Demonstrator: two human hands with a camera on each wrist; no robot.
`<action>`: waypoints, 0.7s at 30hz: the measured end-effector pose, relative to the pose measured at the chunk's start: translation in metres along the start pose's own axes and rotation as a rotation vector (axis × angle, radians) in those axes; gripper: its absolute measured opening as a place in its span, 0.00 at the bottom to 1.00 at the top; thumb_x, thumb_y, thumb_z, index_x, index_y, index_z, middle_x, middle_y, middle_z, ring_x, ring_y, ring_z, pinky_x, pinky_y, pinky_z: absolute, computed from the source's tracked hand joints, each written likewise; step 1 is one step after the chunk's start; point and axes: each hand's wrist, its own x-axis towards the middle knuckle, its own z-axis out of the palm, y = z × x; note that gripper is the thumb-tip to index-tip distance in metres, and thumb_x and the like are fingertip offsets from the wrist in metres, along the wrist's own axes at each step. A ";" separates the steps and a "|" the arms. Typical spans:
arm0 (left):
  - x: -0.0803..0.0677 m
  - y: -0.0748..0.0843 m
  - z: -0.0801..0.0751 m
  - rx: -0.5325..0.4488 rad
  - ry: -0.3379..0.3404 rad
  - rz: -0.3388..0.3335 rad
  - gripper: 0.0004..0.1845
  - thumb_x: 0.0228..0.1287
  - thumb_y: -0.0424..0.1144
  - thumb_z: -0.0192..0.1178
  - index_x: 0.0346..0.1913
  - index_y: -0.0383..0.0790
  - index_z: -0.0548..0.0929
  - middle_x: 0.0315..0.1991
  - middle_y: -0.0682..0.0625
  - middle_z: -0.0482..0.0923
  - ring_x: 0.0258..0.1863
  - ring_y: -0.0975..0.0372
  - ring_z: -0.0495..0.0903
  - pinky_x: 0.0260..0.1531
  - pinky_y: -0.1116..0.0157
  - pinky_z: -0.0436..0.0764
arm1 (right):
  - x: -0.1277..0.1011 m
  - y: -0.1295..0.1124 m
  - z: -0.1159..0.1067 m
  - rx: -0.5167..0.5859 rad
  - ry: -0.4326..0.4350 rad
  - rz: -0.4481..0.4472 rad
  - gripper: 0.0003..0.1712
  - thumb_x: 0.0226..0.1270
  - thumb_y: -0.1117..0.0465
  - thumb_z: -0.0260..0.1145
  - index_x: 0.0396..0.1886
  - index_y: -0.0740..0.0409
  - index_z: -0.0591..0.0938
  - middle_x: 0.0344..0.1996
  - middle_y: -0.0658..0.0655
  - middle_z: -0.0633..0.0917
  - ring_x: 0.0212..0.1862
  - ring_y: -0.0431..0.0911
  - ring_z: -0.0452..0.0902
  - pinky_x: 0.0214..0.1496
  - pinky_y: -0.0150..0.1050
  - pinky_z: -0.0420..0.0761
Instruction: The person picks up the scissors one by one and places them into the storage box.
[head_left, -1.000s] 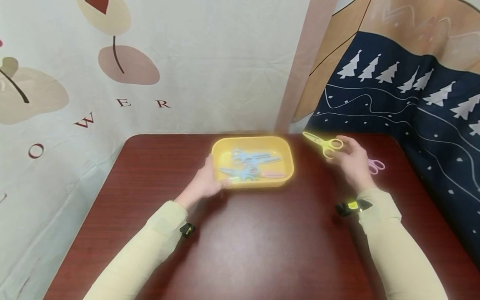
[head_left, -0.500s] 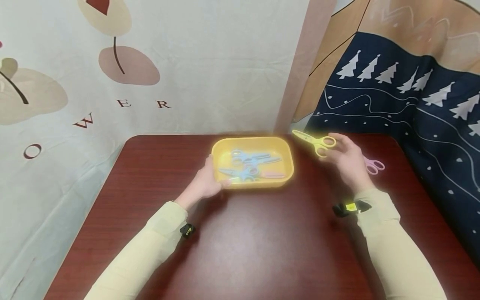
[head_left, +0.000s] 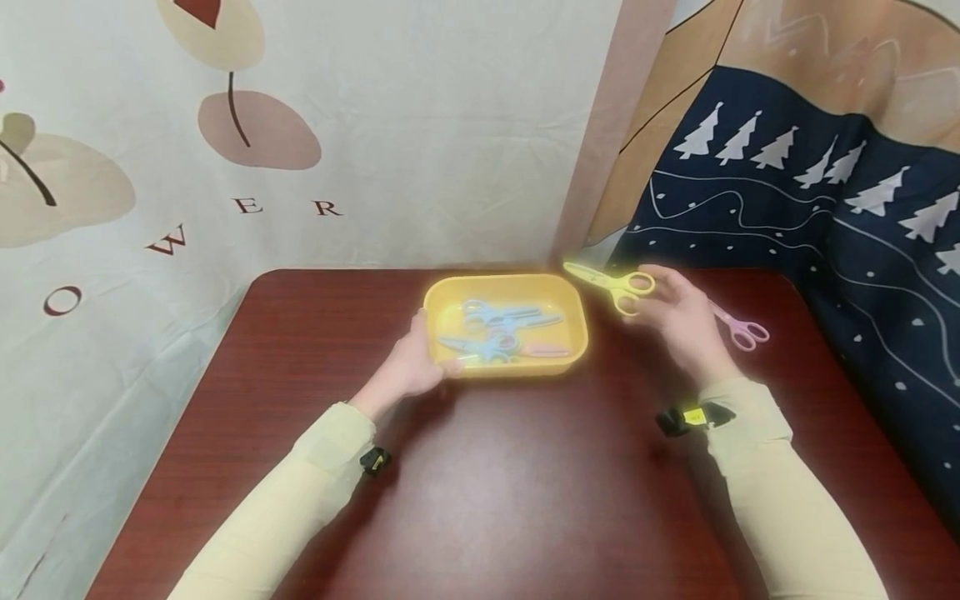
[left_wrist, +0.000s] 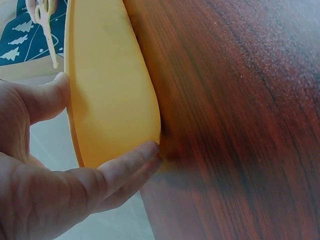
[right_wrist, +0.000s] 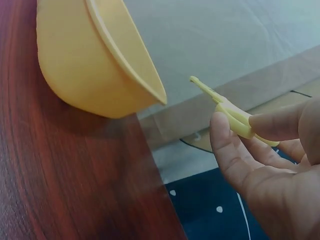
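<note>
My right hand [head_left: 678, 321] pinches a pair of yellow scissors [head_left: 596, 275] by the handle loops, between thumb and fingertips in the right wrist view. The blades point left, above the table by the right end of a yellow plastic bin [head_left: 555, 367]. My left hand [head_left: 412, 358] holds the bin's left end. In the left wrist view its thumb lies at the rim and its fingers [left_wrist: 130, 165] lie against the outer wall. Inside the bin lie several blue scissors [head_left: 495, 317] and a pink piece [head_left: 545, 350].
Pink scissors [head_left: 746, 333] lie on the dark red-brown table [head_left: 510, 483] behind my right hand, partly hidden by it. A pale printed cloth [head_left: 435, 125] hangs behind the table. A navy cloth with trees [head_left: 885, 275] hangs along the right edge.
My right hand has moved left with the yellow scissors, so the blade tips are now at the bin's far right corner. More of the pink scissors shows. My left hand and the bin have stayed put.
</note>
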 end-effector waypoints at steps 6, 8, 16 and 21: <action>0.001 -0.001 0.001 0.008 0.000 -0.002 0.59 0.63 0.40 0.69 0.80 0.24 0.36 0.80 0.26 0.46 0.78 0.39 0.56 0.78 0.48 0.56 | 0.000 -0.006 0.006 -0.045 -0.025 -0.008 0.39 0.67 0.52 0.75 0.76 0.44 0.70 0.66 0.53 0.79 0.59 0.49 0.79 0.57 0.35 0.84; 0.001 -0.001 0.001 0.007 0.000 0.001 0.59 0.63 0.40 0.69 0.80 0.24 0.36 0.80 0.27 0.46 0.78 0.39 0.56 0.78 0.48 0.56 | 0.000 -0.008 0.009 -0.056 -0.028 -0.017 0.39 0.67 0.52 0.75 0.75 0.43 0.71 0.66 0.52 0.79 0.59 0.48 0.79 0.56 0.33 0.84; 0.000 -0.001 0.000 0.005 -0.001 0.004 0.59 0.63 0.39 0.69 0.80 0.24 0.36 0.80 0.26 0.47 0.77 0.39 0.56 0.78 0.47 0.56 | 0.005 -0.012 0.020 -0.032 -0.056 -0.059 0.37 0.66 0.54 0.76 0.73 0.46 0.73 0.63 0.53 0.82 0.60 0.47 0.79 0.55 0.32 0.83; -0.002 0.000 0.000 -0.005 0.001 0.007 0.59 0.62 0.39 0.70 0.81 0.25 0.36 0.80 0.27 0.49 0.77 0.39 0.57 0.77 0.48 0.57 | 0.005 -0.016 0.026 -0.051 -0.087 -0.052 0.35 0.66 0.52 0.76 0.71 0.43 0.75 0.63 0.50 0.82 0.61 0.47 0.77 0.60 0.36 0.81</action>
